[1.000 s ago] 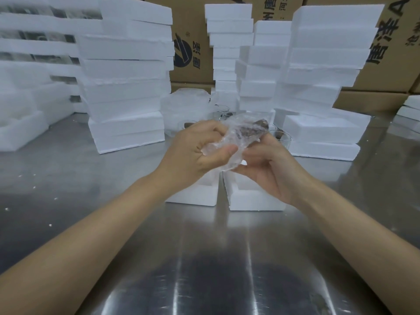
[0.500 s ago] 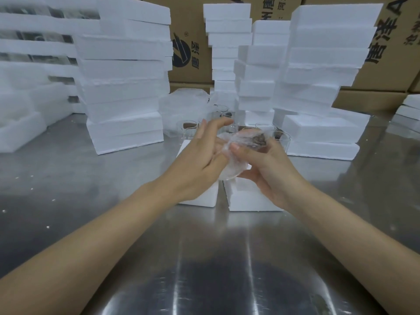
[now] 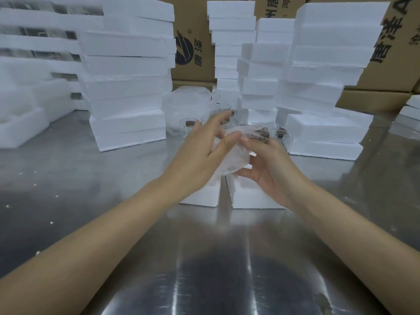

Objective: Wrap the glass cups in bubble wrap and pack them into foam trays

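Right hand [image 3: 270, 171] cups the wrapped cup [image 3: 236, 153], tilted, directly above the foam tray [image 3: 252, 196]; left hand [image 3: 200, 155], fingers spread, presses its wrap.

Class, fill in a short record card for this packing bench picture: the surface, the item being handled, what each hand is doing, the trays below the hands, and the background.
Surface: metal table
Item: bubble-wrapped cup, held above the table
Left hand: fingers spread and mostly straight, thumb against the wrap
Right hand: cradles the bundle from below, fingers curled round it
Below hands: two foam trays side by side, a narrow gap between them
Behind hands: bare glass cups standing on the table
Background: stacks of foam trays; cardboard boxes behind them
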### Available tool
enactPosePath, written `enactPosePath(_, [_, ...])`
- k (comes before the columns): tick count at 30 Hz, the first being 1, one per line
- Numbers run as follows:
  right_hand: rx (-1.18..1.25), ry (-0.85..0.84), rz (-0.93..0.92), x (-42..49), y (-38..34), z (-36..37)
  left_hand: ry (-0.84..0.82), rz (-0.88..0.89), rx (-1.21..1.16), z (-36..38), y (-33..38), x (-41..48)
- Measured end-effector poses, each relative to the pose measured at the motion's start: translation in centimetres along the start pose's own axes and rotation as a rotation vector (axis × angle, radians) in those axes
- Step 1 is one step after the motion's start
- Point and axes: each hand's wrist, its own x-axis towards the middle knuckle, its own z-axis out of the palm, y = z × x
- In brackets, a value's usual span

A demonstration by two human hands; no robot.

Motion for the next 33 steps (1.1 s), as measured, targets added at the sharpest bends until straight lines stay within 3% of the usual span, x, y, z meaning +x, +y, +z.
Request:
enactPosePath(2, [0.000,0.004,0.005,0.0,0.0,0.0,0.125,0.003,-0.033,0.1,0.1,0.2])
enactPosePath(7, [0.058,-0.007,0.001,-0.1,0.0,-0.1,0.133,-0.051,-0.160,0.3,-0.1,0.4])
enactPosePath(19, [-0.003,0.013,-0.033,0.1,0.3,-0.2,-0.005,0.072,0.138,0.5,-0.9,0.1])
enactPosePath(27, [0.050,0.038,0.002,0.1,-0.1,0.2,-0.159,0.128,0.202,-0.9,-1.0,0.7])
enactPosePath(33, [0.101,-0.041,0.025,0.0,-0.2,0.2,-0.051,0.165,0.104,-1.9,-0.3,0.9])
